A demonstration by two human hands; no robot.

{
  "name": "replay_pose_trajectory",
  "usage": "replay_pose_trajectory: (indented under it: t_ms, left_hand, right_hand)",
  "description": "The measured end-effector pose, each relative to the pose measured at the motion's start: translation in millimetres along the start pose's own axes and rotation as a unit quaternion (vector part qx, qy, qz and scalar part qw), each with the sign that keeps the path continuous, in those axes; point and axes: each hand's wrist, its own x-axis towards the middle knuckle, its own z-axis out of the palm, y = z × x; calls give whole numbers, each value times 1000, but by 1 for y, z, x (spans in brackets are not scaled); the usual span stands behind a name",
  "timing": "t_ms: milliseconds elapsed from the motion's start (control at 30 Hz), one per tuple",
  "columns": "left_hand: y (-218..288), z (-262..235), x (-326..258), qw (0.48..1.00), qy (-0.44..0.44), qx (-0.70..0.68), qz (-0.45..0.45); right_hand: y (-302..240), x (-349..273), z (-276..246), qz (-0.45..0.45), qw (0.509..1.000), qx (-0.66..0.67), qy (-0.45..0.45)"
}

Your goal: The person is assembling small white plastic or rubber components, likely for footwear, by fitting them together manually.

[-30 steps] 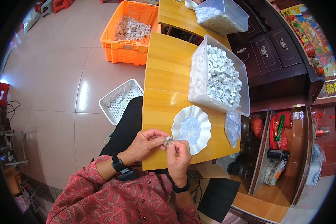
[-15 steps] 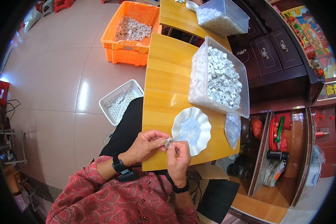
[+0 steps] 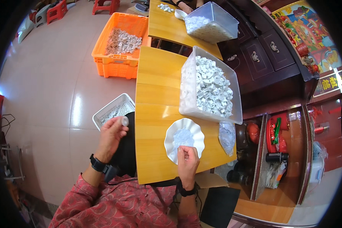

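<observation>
Glossy pale floor tiles are spreading out beside a yellow wooden table (image 3: pixel 155 95). Farthest left, the left hand (image 3: pixel 112 135) is hovering off the table's edge, fingers curled and pinching a small white round plastic part (image 3: pixel 124 121) at its tips; just beyond it a white plastic mesh basket (image 3: pixel 114 111) is sitting on the floor. Rightward, the right hand (image 3: pixel 187 160) is resting at the near rim of a white scalloped dish (image 3: pixel 184 138), fingertips closed together, though whether anything is between them is too small to tell.
</observation>
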Motion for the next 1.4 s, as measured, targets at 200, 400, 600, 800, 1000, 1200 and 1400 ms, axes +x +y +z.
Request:
replay_pose_trajectory:
  t_ms: [200,400,600,800,1000,1200,1400]
  left_hand:
    - [-48,-121,75,987,132,-77,-45]
    - [-70,-162,102,976,182,-81,-88]
    - [-55,-141,94,982,165,-50,-76]
    - [-7,-50,39,995,98,22,9]
    - [7,-1,2,995,23,85,39]
    - [4,25,-27,993,-43,108,13]
    - [-9,43,-53,965,-217,146,-35]
  right_hand:
    - [2,24,-10,-45,998,-33,23]
    - [-21,62,-23,-80,991,-62,84]
    - [-29,108,-25,-210,947,-175,170]
    - [-52,156,-29,-109,947,-294,71]
    - [-47,191,-30,35,962,-260,-80]
    - [-35,179,-39,12,995,-94,42]
    - [-49,109,-39,-9,997,26,74]
